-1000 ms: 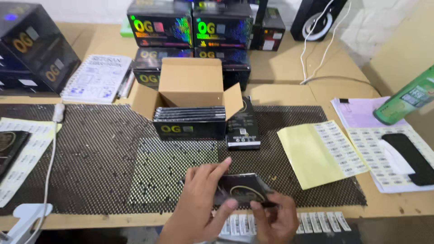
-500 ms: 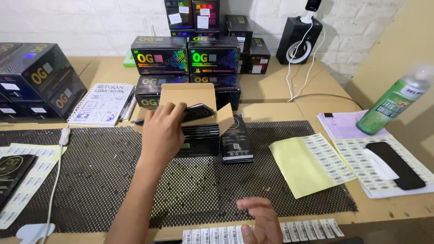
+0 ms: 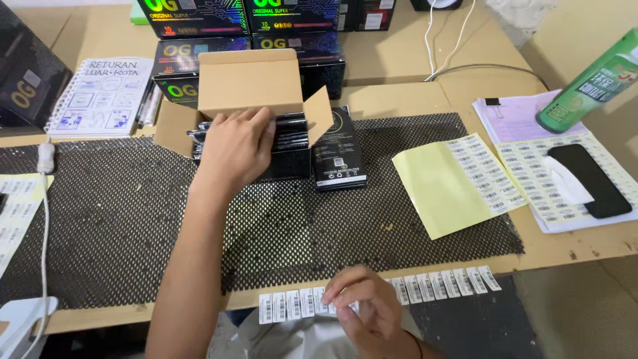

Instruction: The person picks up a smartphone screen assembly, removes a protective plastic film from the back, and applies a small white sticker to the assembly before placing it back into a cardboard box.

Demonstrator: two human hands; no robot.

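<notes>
— Looking at the open cardboard carton (image 3: 249,93) at twelve o'clock on the bench (image 3: 412,93): what is the left hand (image 3: 236,147) doing?
— Resting palm-down, fingers spread, on the row of slim black packets (image 3: 292,133) standing inside; it clenches nothing.
— How would a packet handle?
— Probably light, flat, glossy and a bit slippery; pinch it by the top edge.
— And the right hand (image 3: 365,307)?
— At six o'clock, fingertips pinching a white barcode sticker (image 3: 312,302) in the strip along the bench edge.
</notes>
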